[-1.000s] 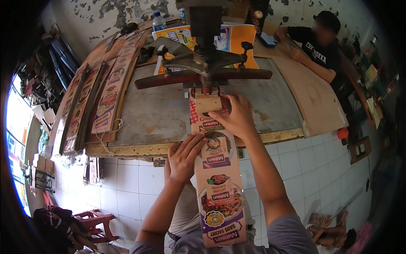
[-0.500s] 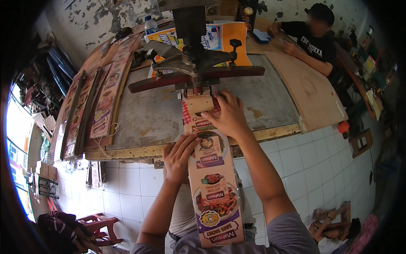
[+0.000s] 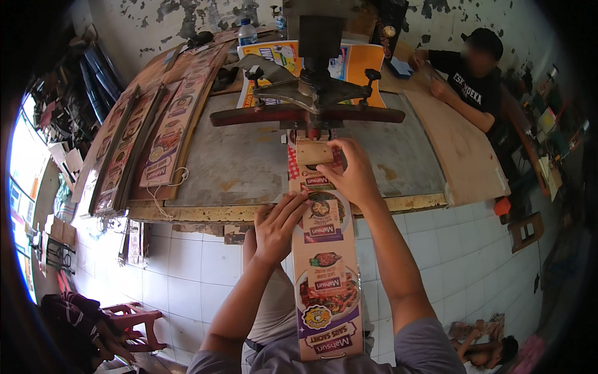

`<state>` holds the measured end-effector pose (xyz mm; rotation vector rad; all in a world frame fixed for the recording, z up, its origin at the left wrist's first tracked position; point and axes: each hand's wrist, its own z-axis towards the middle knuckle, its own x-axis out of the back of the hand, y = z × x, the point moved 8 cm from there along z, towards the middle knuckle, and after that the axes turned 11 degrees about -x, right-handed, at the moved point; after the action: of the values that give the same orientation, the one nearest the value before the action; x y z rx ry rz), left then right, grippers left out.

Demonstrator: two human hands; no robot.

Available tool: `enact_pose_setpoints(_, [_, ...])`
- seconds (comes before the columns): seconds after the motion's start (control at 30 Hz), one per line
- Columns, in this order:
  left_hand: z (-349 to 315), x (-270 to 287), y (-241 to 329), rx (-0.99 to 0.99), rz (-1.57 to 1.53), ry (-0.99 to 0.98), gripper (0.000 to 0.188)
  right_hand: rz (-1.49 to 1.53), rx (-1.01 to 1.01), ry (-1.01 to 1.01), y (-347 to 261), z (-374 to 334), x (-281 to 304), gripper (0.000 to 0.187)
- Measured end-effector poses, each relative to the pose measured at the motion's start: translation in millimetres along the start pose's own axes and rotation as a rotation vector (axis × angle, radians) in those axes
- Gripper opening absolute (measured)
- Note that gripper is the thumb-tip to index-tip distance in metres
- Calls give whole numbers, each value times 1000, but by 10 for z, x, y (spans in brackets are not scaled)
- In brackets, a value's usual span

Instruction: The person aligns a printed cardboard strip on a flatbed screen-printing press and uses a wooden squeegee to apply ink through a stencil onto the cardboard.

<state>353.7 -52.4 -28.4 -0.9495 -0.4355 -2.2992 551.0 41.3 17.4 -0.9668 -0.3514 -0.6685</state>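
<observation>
A long printed cardboard strip with food pictures runs from my lap up onto the grey metal worktop. My left hand lies over its left edge, fingers stretched out flat. At the strip's far end a small wooden block sits under the head of a dark press with a red crossbar. My right hand curves round the block's right side, index finger at its far corner and thumb at its near corner. What lies beneath the block is mostly hidden.
Printed strips lie in rows on the left of the table. A brown board covers the right side. Behind the press are colourful printed sheets and a water bottle. A person in a black cap sits at the far right.
The view has shifted, so the press, strip and hands appear farther right. The right hand's fingers sit slightly differently at the block; the left hand stays on the strip.
</observation>
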Motion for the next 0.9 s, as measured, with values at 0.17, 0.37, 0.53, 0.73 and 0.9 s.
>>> enact_pose_setpoints(0.17, [-68,-14,-35,1,-24,5,46,-1,16,-27,-16,-24,-109,41])
enact_pose_setpoints(0.37, [-91,-9,-51,-11,-36,29,46,139,-85,-155,71,-24,-152,41])
enact_pose_setpoints(0.53, [-288,22,-108,-17,-29,-88,52,-7,157,-164,-220,-340,100,44])
enact_pose_setpoints(0.73, [-852,265,-374,122,61,-14,59,-43,-79,-112,253,-804,1077,37])
enact_pose_setpoints(0.9, [-1244,171,-530,204,205,5,66,-196,-470,187,1598,-621,2161,37])
